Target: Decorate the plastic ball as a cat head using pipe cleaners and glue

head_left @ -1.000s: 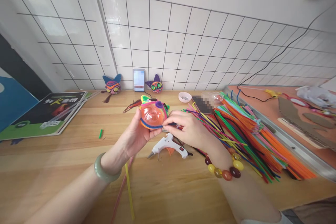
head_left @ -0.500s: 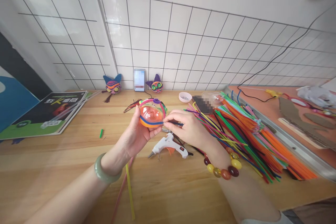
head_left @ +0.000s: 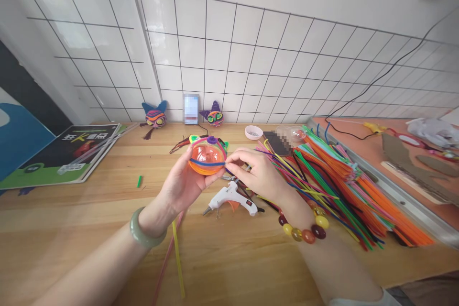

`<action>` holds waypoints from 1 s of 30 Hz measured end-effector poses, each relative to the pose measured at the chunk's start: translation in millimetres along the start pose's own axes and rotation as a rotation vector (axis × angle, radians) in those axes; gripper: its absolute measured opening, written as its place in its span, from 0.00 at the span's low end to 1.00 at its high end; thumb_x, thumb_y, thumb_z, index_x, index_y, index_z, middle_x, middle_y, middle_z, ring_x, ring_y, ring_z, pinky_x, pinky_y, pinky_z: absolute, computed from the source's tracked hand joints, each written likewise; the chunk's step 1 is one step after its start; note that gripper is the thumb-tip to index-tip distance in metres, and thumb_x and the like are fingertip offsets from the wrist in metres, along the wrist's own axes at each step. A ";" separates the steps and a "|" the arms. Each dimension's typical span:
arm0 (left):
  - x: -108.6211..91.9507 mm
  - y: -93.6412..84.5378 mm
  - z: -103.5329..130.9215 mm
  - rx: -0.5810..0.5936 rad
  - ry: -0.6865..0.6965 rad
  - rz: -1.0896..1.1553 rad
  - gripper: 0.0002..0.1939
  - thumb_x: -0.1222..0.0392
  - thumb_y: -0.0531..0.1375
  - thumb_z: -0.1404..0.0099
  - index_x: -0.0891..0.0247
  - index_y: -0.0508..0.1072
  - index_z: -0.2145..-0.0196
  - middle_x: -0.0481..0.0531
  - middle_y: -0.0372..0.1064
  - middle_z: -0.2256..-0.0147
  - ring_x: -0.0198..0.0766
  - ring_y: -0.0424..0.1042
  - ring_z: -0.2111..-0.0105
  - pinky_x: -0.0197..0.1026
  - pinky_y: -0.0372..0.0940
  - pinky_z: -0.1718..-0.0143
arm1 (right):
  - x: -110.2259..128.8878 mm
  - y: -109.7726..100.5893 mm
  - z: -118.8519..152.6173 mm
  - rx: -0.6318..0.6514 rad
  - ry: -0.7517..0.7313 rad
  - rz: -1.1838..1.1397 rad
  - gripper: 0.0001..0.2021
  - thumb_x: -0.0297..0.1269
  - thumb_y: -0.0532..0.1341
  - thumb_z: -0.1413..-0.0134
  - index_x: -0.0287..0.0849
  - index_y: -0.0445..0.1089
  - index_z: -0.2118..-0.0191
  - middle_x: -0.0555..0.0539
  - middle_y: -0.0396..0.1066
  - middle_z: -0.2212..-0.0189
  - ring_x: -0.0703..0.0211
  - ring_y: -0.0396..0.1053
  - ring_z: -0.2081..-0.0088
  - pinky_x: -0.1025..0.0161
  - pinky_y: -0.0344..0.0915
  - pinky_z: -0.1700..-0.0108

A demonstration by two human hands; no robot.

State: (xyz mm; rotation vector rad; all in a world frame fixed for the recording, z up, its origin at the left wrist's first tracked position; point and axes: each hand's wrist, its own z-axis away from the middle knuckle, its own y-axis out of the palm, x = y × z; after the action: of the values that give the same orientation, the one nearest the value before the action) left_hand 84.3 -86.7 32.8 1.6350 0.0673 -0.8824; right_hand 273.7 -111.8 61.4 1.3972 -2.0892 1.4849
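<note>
My left hand (head_left: 182, 184) cups a clear orange plastic ball (head_left: 208, 154) whose edge is wrapped with colourful pipe cleaners and topped by a purple coil (head_left: 211, 140). Across the ball's front runs a blue pipe cleaner (head_left: 206, 164). At the ball's right side, my right hand (head_left: 256, 172) pinches the end of this blue strand between thumb and forefinger. Just below the hands a white hot glue gun (head_left: 231, 199) lies on the wooden table, its nozzle to the left.
Bundles of pipe cleaners (head_left: 344, 186) cover the right side. Two finished animal heads, one blue-eared (head_left: 155, 114) and one purple-eared (head_left: 214, 114), stand by the wall near a phone (head_left: 191, 109). A pink dish (head_left: 254, 132) sits behind; books (head_left: 64, 153) lie left.
The blue strand has shifted higher across the ball's front, leaving the orange edge below it more exposed. The ball has tipped slightly, and both hands keep their holds.
</note>
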 end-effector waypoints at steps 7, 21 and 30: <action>0.7 -5.5 -1.0 0.094 0.031 -0.027 0.16 0.56 0.59 0.33 0.67 0.74 0.51 0.61 0.75 0.50 0.48 0.74 0.50 0.48 0.70 0.47 | -0.6 -1.8 -1.1 -0.027 0.032 -0.041 0.05 0.29 0.59 0.40 0.42 0.71 0.67 0.50 0.72 0.69 0.63 0.68 0.66 0.65 0.64 0.63; 2.3 -9.9 -3.7 0.055 0.034 -0.083 0.17 0.53 0.56 0.30 0.65 0.74 0.51 0.59 0.75 0.50 0.44 0.75 0.51 0.43 0.72 0.51 | -6.2 -0.3 0.9 0.011 -0.044 -0.032 0.05 0.29 0.61 0.40 0.44 0.74 0.64 0.50 0.72 0.66 0.62 0.70 0.64 0.64 0.65 0.62; 2.7 -13.5 -5.1 0.050 0.027 -0.085 0.17 0.52 0.56 0.31 0.65 0.72 0.50 0.59 0.74 0.50 0.44 0.75 0.51 0.44 0.72 0.52 | -5.4 -1.8 2.2 0.027 -0.040 -0.047 0.05 0.29 0.62 0.40 0.43 0.76 0.63 0.49 0.72 0.66 0.62 0.70 0.63 0.64 0.66 0.60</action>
State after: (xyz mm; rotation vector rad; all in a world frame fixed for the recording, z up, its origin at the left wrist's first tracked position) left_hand 82.1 -79.6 20.1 1.7005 0.1350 -0.9332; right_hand 278.7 -110.6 58.0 1.4867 -2.0521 1.4839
